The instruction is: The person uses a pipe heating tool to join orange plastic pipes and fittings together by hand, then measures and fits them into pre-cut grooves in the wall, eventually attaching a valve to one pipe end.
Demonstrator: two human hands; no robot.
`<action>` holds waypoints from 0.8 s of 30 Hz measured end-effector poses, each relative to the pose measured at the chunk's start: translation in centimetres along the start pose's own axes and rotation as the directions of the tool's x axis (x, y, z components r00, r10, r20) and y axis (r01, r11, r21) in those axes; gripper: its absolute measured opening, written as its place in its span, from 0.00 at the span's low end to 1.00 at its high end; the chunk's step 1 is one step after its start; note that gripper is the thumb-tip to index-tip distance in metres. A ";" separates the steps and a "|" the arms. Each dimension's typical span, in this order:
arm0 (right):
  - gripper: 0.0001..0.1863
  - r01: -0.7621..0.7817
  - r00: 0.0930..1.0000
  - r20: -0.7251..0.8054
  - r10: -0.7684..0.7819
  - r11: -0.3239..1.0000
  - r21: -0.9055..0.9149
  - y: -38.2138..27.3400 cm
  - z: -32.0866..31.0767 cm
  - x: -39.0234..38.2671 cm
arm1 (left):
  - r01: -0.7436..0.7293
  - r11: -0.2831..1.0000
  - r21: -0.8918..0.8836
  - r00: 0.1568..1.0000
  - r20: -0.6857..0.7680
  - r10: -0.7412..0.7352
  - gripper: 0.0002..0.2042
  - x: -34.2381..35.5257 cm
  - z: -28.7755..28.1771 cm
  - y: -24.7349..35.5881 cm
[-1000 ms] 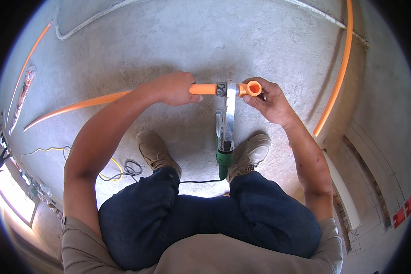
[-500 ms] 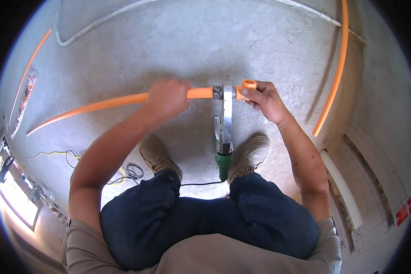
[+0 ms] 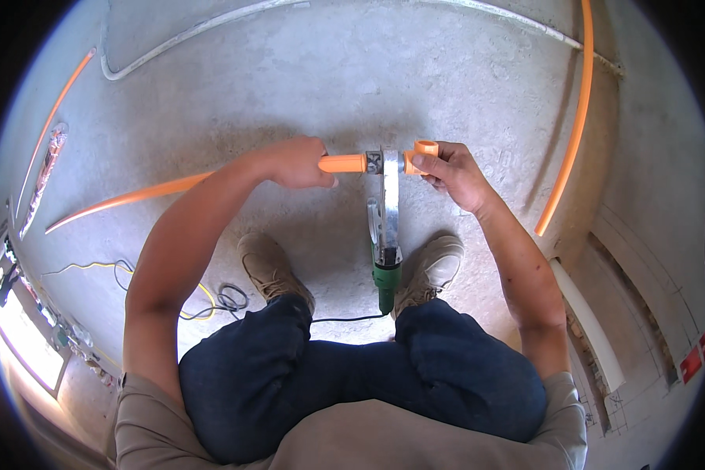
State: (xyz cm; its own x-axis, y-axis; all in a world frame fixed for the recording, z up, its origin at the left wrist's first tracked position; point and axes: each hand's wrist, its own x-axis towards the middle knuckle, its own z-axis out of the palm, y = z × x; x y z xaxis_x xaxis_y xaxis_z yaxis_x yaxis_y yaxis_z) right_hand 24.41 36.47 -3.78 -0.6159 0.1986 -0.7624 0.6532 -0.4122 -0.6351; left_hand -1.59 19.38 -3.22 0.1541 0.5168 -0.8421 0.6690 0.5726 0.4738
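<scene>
Between my feet a pipe fusion welder (image 3: 388, 235) with a green handle and a flat metal heating plate stands on the concrete. My left hand (image 3: 299, 163) is wrapped round a long orange plastic pipe (image 3: 342, 164), whose right end meets the dark socket on the plate's left face. On the opposite face, my right hand (image 3: 454, 174) pinches an orange tee fitting (image 3: 424, 150) against the other socket. One of the tee's openings points up and away from me. My left palm hides part of the pipe, which runs off to the left along the floor.
Another orange pipe (image 3: 578, 133) leans at the right, by the wall. A white pipe (image 3: 587, 325) lies near a wall groove. Black and yellow cables (image 3: 229, 299) coil left of my feet. A grey conduit (image 3: 188, 30) crosses the far floor.
My left hand has shifted slightly, its wrist now turned and lower over the pipe. The right hand, the tee and the welder look nearly the same.
</scene>
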 end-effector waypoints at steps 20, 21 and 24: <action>0.28 0.042 0.999 0.009 -0.041 0.991 -0.126 0.1 -0.5 -0.1 | 0.026 0.999 0.018 0.998 -0.050 -0.026 0.18 -0.6 0.1 -0.3; 0.29 -0.002 1.000 0.026 0.005 0.996 -0.092 -0.2 -0.5 -0.1 | 0.022 1.000 0.002 1.000 -0.019 -0.022 0.19 -0.4 0.1 -1.2; 0.28 -0.071 0.996 0.048 0.075 0.993 -0.089 -0.9 -0.8 -0.5 | 0.039 0.999 -0.006 0.999 -0.032 -0.039 0.20 -0.7 0.2 -1.8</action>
State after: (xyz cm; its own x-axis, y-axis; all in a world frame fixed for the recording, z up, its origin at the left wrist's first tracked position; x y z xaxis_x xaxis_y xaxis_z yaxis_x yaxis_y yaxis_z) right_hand 24.54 37.45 -2.93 -0.5855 0.1245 -0.8011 0.7318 -0.3441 -0.5883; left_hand -2.75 17.83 -3.60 0.1042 0.5143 -0.8512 0.6702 0.5961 0.4422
